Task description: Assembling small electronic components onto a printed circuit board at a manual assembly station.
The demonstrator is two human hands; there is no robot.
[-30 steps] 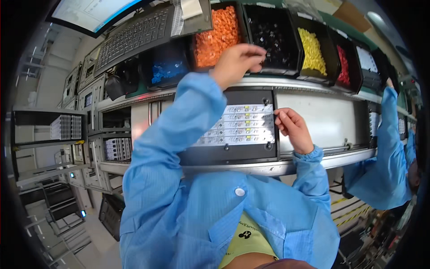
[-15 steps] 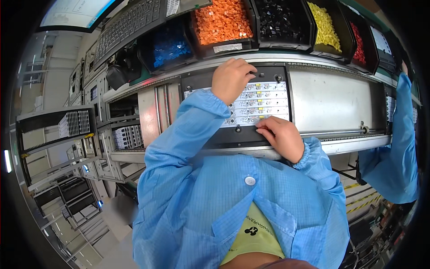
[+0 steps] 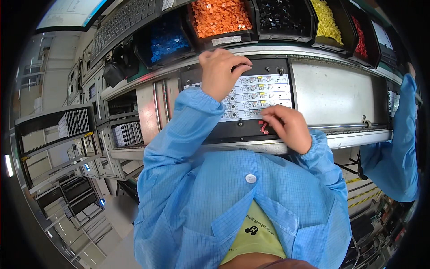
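Note:
A white circuit board panel point(image 3: 274, 95), split into long strips with small yellow parts on them, lies in a black tray point(image 3: 219, 134) in front of me. Over the tray's far edge is my left hand point(image 3: 221, 71), its thumb and forefinger brought together; whatever is between them is too small to tell. My right hand point(image 3: 289, 127) is at the panel's near edge, fingertips closed over the lowest strip, and I cannot make out what they hold. Just beneath those fingertips, several small red connectors point(image 3: 264, 130) lie on the black tray.
Behind the rail stand bins of blue pieces point(image 3: 169, 47), orange pieces point(image 3: 219, 19), black pieces point(image 3: 284, 20), yellow pieces point(image 3: 328, 20) and red pieces point(image 3: 359, 38). A keyboard point(image 3: 123, 31) is at the far left. At the right reaches another person's blue sleeve point(image 3: 401, 134).
My left hand has shifted a little left along the tray's far edge. My right hand has moved slightly up and right, and the red connectors now show below it.

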